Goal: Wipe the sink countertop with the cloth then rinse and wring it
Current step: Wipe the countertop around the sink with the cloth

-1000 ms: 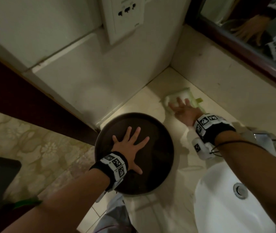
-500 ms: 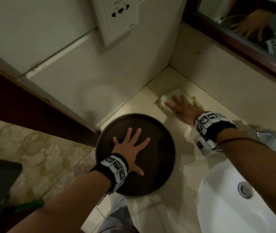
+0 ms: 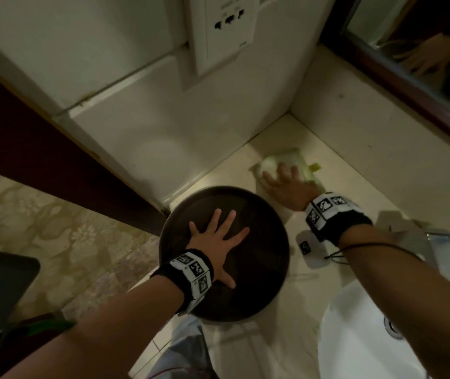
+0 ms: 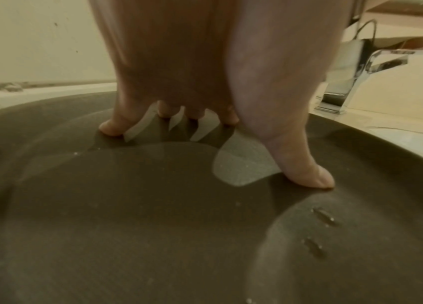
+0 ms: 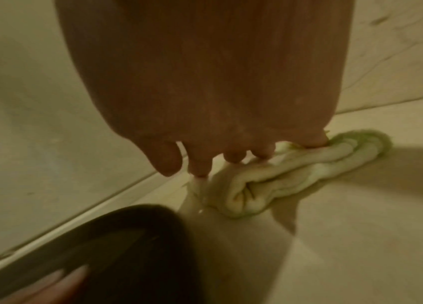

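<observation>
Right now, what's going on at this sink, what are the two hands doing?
A person is wiping the countertop beside the sink. The right hand presses a bunched pale green cloth flat against the counter, near the back corner where the walls meet. The left hand rests with fingers spread on a round dark tray that sits at the counter's edge. The tap stands beside the sink, and no water can be seen running, so rinsing and wringing are not yet done.

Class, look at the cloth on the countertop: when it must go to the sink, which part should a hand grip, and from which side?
Grip the cloth at its thick rolled fold, from above, probably closing the right hand already pressing on it. It lies bunched in ridges on the countertop near the back corner; walls seem to block approach from behind.
</observation>
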The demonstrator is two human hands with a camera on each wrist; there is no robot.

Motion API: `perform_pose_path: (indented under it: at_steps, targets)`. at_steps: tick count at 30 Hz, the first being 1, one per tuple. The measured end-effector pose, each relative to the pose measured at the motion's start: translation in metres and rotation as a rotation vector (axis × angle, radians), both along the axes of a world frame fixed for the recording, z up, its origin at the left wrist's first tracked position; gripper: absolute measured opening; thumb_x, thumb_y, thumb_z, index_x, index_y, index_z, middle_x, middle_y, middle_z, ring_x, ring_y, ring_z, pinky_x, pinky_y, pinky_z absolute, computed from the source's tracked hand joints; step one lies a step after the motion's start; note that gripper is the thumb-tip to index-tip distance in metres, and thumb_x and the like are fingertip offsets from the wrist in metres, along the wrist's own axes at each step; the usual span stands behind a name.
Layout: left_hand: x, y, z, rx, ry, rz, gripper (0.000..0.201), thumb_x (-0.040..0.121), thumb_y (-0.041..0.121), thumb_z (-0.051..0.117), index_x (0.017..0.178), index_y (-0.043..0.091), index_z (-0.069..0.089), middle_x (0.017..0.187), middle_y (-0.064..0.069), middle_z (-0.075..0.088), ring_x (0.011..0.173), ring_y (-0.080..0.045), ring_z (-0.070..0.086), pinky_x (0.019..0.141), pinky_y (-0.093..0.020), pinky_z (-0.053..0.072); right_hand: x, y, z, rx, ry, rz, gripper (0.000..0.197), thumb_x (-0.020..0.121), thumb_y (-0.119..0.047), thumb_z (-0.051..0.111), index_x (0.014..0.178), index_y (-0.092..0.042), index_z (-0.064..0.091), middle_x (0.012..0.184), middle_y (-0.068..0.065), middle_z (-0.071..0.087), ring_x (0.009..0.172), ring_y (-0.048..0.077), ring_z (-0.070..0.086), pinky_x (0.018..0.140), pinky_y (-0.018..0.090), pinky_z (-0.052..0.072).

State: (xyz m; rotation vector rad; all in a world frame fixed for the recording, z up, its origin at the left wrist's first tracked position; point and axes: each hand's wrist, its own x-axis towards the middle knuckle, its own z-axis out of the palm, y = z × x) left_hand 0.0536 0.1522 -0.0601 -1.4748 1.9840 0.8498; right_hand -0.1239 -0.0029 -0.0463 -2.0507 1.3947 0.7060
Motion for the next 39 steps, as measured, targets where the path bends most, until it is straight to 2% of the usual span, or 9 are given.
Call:
perform_pose_path:
  at_steps: [6, 11, 16, 21, 25, 27, 32, 36, 39]
  targets:
    - [-0.001, -0.002, -0.003, -0.012, -0.021, -0.017, 0.125, 0.065, 0.071, 0.070, 0.147, 0.043, -0.021, 0.153, -0.001, -0.037, 0.142, -0.035, -0.029, 0.100, -0.080, 0.009, 0.027, 0.024, -0.003, 0.016, 0.022, 0.056, 0.051, 0.103, -0.046, 0.017, 0.152, -0.044, 0.004, 0.162, -0.003, -0.016, 0.147, 0.032, -0.019, 0.112, 0.067, -0.002]
    - [0.000, 0.000, -0.002, -0.018, -0.009, -0.018, 0.124, 0.066, 0.070, 0.070, 0.147, 0.044, -0.021, 0.152, -0.001, -0.038, 0.141, -0.035, -0.029, 0.102, -0.079, 0.009, 0.008, 0.005, -0.011, -0.071, 0.076, 0.198, 0.055, 0.103, -0.042, 0.019, 0.152, -0.041, -0.005, 0.162, -0.001, -0.017, 0.148, 0.032, -0.014, 0.113, 0.065, 0.009]
    - [0.001, 0.001, -0.002, -0.013, 0.008, -0.008, 0.125, 0.066, 0.068, 0.071, 0.146, 0.044, -0.021, 0.152, -0.001, -0.039, 0.141, -0.034, -0.030, 0.102, -0.079, 0.007, -0.014, -0.037, -0.014, -0.110, 0.030, 0.047, 0.052, 0.104, -0.042, 0.020, 0.151, -0.045, -0.002, 0.162, -0.008, -0.016, 0.149, 0.025, -0.013, 0.116, 0.058, 0.004]
    - [0.001, -0.001, -0.003, 0.002, 0.017, 0.000, 0.127, 0.065, 0.066, 0.073, 0.146, 0.045, -0.022, 0.151, 0.000, -0.040, 0.140, -0.034, -0.032, 0.102, -0.080, 0.005, -0.020, -0.074, -0.015, -0.116, 0.088, -0.104, 0.057, 0.101, -0.052, 0.025, 0.149, -0.050, -0.005, 0.162, -0.005, -0.018, 0.149, 0.029, -0.013, 0.114, 0.064, 0.004]
    - [0.003, -0.002, -0.005, 0.008, 0.040, 0.007, 0.126, 0.066, 0.064, 0.075, 0.146, 0.045, -0.021, 0.151, 0.000, -0.040, 0.140, -0.034, -0.032, 0.102, -0.080, 0.004, -0.010, -0.060, -0.017, -0.158, 0.055, -0.143, 0.062, 0.095, -0.061, 0.021, 0.151, -0.046, 0.001, 0.163, -0.002, -0.011, 0.149, 0.032, -0.009, 0.113, 0.066, 0.004]
    - [0.003, -0.002, -0.004, 0.004, 0.035, 0.004, 0.126, 0.066, 0.064, 0.075, 0.147, 0.045, -0.020, 0.152, 0.000, -0.039, 0.141, -0.034, -0.031, 0.101, -0.080, 0.005, 0.001, -0.051, -0.014, -0.111, 0.029, -0.101, 0.059, 0.100, -0.052, 0.024, 0.153, -0.039, 0.002, 0.163, 0.001, -0.012, 0.149, 0.034, -0.009, 0.113, 0.067, 0.003]
    - [0.001, -0.001, -0.002, -0.005, 0.010, -0.001, 0.125, 0.065, 0.067, 0.073, 0.148, 0.044, -0.018, 0.153, -0.001, -0.036, 0.141, -0.035, -0.030, 0.100, -0.081, 0.005, 0.050, -0.007, -0.009, -0.074, 0.045, 0.138, 0.052, 0.102, -0.046, 0.015, 0.153, -0.040, 0.002, 0.163, 0.000, -0.010, 0.148, 0.037, -0.007, 0.112, 0.067, 0.009]
    - [0.001, -0.001, 0.000, 0.016, 0.008, 0.009, 0.124, 0.066, 0.067, 0.073, 0.147, 0.045, -0.019, 0.153, 0.002, -0.038, 0.141, -0.034, -0.031, 0.101, -0.081, 0.003, 0.076, 0.018, -0.010, -0.062, -0.055, 0.090, 0.049, 0.102, -0.038, 0.015, 0.150, -0.043, 0.012, 0.163, -0.008, -0.007, 0.149, 0.030, -0.010, 0.113, 0.067, 0.002]
    - [0.000, -0.001, -0.001, 0.012, -0.001, 0.005, 0.124, 0.065, 0.068, 0.072, 0.147, 0.046, -0.019, 0.153, 0.001, -0.038, 0.141, -0.034, -0.031, 0.101, -0.080, 0.004, 0.071, 0.012, -0.012, -0.067, -0.051, 0.119, 0.049, 0.102, -0.037, 0.015, 0.150, -0.045, 0.011, 0.163, -0.008, -0.007, 0.149, 0.030, -0.011, 0.113, 0.066, 0.002]
